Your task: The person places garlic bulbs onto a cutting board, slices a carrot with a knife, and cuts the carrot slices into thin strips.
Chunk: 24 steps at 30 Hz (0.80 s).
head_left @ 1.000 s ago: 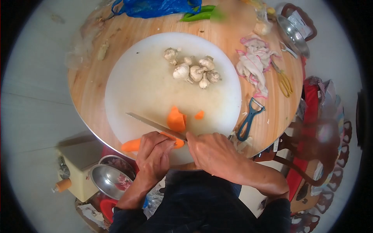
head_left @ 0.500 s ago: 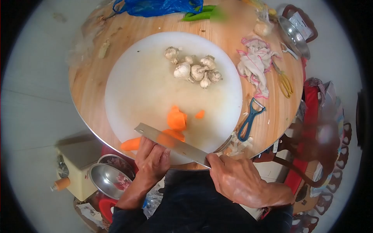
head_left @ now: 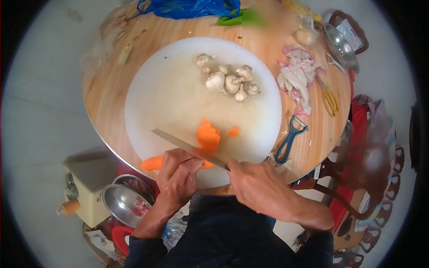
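A peeled carrot (head_left: 153, 163) lies near the front edge of the round white cutting board (head_left: 156, 102). My left hand (head_left: 178, 174) is closed over it, fingers bent, covering its middle. In my right hand (head_left: 257, 185) is the handle of a cleaver (head_left: 187, 147), its blade slanting up to the left, edge-on, just beyond my left fingers. Cut carrot pieces (head_left: 208, 136) lie right behind the blade, and a small carrot bit (head_left: 233, 131) sits to their right. Several garlic bulbs (head_left: 232, 83) are grouped at the board's far right.
Right of the board lie a blue peeler (head_left: 290, 140), a crumpled cloth (head_left: 298, 73) and yellow-handled scissors (head_left: 330, 102). A blue plastic bag (head_left: 187, 8) and green peppers (head_left: 232, 18) are at the far edge. Below left stands a metal bowl (head_left: 120, 201) with meat.
The cleaver has shifted left and turned from showing its flat side to nearly edge-on. My right hand moved left and up with it. My left fingers have curled further over the carrot.
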Available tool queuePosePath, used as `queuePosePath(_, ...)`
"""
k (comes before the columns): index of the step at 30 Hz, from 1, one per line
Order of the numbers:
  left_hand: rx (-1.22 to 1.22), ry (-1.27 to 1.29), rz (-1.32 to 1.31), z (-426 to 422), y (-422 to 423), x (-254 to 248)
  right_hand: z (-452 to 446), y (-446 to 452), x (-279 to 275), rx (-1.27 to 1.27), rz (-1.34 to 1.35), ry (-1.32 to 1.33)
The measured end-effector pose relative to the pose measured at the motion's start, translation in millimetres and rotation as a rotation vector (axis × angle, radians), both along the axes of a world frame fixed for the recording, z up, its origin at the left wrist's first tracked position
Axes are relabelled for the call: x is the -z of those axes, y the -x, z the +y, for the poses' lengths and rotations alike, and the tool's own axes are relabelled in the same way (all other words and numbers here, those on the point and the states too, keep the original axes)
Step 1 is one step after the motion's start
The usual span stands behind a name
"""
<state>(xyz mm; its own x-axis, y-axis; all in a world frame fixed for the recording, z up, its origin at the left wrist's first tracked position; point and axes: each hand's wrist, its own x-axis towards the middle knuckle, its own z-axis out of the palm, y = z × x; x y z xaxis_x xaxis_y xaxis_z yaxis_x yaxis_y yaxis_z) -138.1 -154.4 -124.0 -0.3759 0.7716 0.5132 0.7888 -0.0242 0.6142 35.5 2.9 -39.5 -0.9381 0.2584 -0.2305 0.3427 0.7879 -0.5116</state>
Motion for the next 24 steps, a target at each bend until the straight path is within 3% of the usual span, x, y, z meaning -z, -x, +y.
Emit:
queuePosePath(4,-0.058,0.057,0.035,-3.8,-3.0,2.0,-18.0,-24.0,-28.8,0.012,0.049,-0.054)
queuePosePath(12,-0.026,-0.009,0.034,-2.8,0.6,7.4,-16.5,-22.5,-21.9,0.003,-0.001,-0.065)
queuePosePath(19,-0.001,-0.066,0.038,1.7,0.4,6.2,-1.1,21.4,21.6,-0.016,0.03,-0.043)
queuePosePath(24,-0.002,-0.061,0.035,1.8,1.5,3.1,-1.1,10.6,4.2,-0.019,-0.034,0.029)
